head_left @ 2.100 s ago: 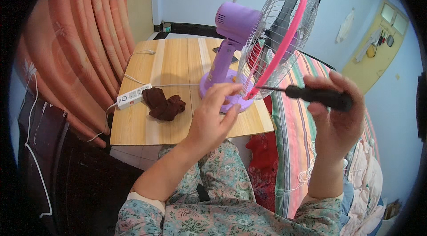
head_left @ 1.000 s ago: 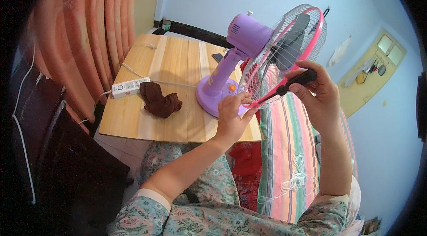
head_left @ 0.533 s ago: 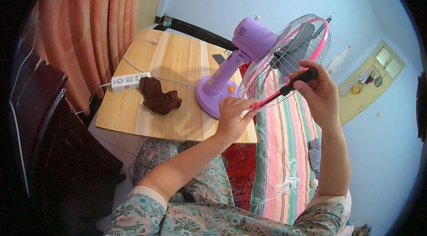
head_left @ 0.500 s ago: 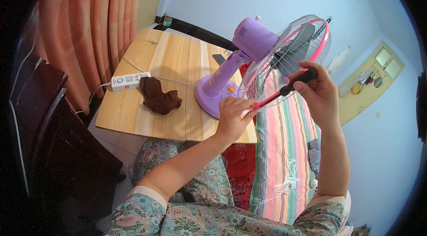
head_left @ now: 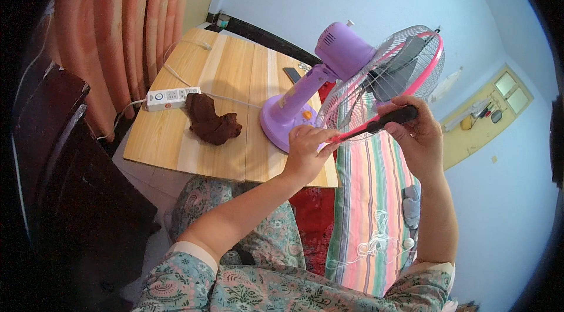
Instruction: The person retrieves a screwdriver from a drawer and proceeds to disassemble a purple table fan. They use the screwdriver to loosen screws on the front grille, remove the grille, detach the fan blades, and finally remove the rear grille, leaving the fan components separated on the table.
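Observation:
A purple table fan [head_left: 345,50] stands at the table's right side, its wire guard [head_left: 346,100] edged by a pink rim [head_left: 436,65] and grey blades inside. My left hand [head_left: 306,150] pinches the lower edge of that rim between thumb and fingers. In my right hand [head_left: 422,144] is a screwdriver [head_left: 392,119], gripped by its black handle. Its shaft slants down left along the rim toward my left fingertips. The tip's exact contact point is too small to make out.
On the wooden table [head_left: 229,162] lie a brown crumpled cloth [head_left: 210,121], a white power strip [head_left: 173,98] with its cord, and a dark phone [head_left: 291,75]. A striped bedspread [head_left: 358,194] at right carries a tangled white cable [head_left: 376,244]. Orange curtains [head_left: 126,36] hang at left.
The view has shifted slightly. My right hand and the screwdriver handle sit a little lower, so the shaft lies flatter. My left hand keeps its pinch on the rim.

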The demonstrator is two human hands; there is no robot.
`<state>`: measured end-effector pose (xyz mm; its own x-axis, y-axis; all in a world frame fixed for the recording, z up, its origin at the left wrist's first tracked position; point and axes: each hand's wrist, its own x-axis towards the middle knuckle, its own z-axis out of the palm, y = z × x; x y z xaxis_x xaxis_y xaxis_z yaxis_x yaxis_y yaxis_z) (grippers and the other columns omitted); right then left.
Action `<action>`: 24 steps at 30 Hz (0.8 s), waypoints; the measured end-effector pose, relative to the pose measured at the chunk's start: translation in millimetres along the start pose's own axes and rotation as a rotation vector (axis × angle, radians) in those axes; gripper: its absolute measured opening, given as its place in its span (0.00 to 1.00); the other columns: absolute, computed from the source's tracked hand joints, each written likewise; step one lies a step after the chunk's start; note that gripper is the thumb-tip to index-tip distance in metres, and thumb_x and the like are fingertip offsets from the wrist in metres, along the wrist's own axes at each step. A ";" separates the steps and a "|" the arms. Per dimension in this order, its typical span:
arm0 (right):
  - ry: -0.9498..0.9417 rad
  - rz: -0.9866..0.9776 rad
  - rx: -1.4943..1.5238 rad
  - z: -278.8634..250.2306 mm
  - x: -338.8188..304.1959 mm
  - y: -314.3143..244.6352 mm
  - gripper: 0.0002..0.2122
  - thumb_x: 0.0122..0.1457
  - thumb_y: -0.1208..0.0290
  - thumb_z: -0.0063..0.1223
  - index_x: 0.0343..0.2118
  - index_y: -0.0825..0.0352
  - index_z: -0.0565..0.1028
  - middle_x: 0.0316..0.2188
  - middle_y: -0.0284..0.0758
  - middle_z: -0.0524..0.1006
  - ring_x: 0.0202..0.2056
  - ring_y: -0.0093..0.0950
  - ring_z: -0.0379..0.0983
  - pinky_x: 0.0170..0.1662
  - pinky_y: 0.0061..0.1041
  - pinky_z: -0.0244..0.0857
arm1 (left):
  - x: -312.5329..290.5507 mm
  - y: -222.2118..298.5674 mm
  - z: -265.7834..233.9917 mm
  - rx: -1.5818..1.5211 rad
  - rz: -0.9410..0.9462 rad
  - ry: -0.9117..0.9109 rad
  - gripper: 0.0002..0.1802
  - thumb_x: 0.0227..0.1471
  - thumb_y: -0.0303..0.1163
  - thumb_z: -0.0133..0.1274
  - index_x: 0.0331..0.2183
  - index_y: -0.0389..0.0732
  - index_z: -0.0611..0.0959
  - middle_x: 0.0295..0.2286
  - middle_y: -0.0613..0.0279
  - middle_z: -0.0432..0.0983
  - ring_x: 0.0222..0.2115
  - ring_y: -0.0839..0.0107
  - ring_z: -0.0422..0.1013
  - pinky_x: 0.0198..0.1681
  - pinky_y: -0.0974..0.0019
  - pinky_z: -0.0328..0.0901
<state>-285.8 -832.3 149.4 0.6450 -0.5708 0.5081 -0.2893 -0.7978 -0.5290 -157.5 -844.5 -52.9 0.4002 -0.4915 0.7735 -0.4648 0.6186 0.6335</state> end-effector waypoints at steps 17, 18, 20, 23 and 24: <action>-0.105 -0.093 -0.408 -23.5 13.2 -39.1 0.15 0.55 0.85 0.46 0.46 0.65 0.70 0.39 0.35 0.71 0.40 0.26 0.70 0.43 0.25 0.65 | 7.7 23.6 -20.0 -0.019 0.074 0.037 0.14 0.43 0.29 0.62 0.37 0.47 0.81 0.29 0.68 0.76 0.34 0.67 0.68 0.45 0.60 0.55; -0.092 -0.137 -0.485 -22.7 13.1 -43.3 0.15 0.56 0.84 0.46 0.46 0.65 0.70 0.39 0.35 0.71 0.38 0.26 0.70 0.42 0.24 0.64 | 9.0 26.6 -22.4 -0.012 0.074 0.030 0.14 0.43 0.28 0.62 0.37 0.46 0.81 0.29 0.67 0.77 0.34 0.67 0.68 0.44 0.60 0.55; -0.072 -0.196 -0.602 -24.3 13.3 -45.5 0.14 0.56 0.81 0.47 0.46 0.66 0.70 0.38 0.35 0.71 0.37 0.26 0.69 0.40 0.23 0.64 | 8.8 31.6 -25.4 -0.014 0.070 0.015 0.14 0.43 0.28 0.62 0.37 0.46 0.81 0.29 0.66 0.77 0.34 0.66 0.68 0.44 0.61 0.55; -0.002 -0.216 -0.633 -28.7 14.4 -43.4 0.13 0.57 0.76 0.51 0.46 0.66 0.70 0.35 0.37 0.71 0.34 0.26 0.69 0.37 0.23 0.63 | 7.8 36.6 -26.9 -0.037 0.072 -0.009 0.14 0.43 0.27 0.62 0.37 0.46 0.81 0.29 0.67 0.77 0.34 0.67 0.68 0.44 0.61 0.55; 0.044 -0.211 -0.579 -24.7 15.5 -41.8 0.13 0.58 0.74 0.52 0.46 0.66 0.70 0.34 0.37 0.71 0.33 0.27 0.69 0.37 0.22 0.63 | 7.7 37.5 -27.8 -0.039 0.074 -0.014 0.14 0.43 0.27 0.62 0.37 0.46 0.81 0.30 0.67 0.77 0.34 0.68 0.68 0.44 0.61 0.55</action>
<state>-281.2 -812.6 196.2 0.7036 -0.3872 0.5959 -0.5040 -0.8631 0.0343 -149.9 -808.1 -23.7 0.3549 -0.4521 0.8183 -0.4617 0.6764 0.5739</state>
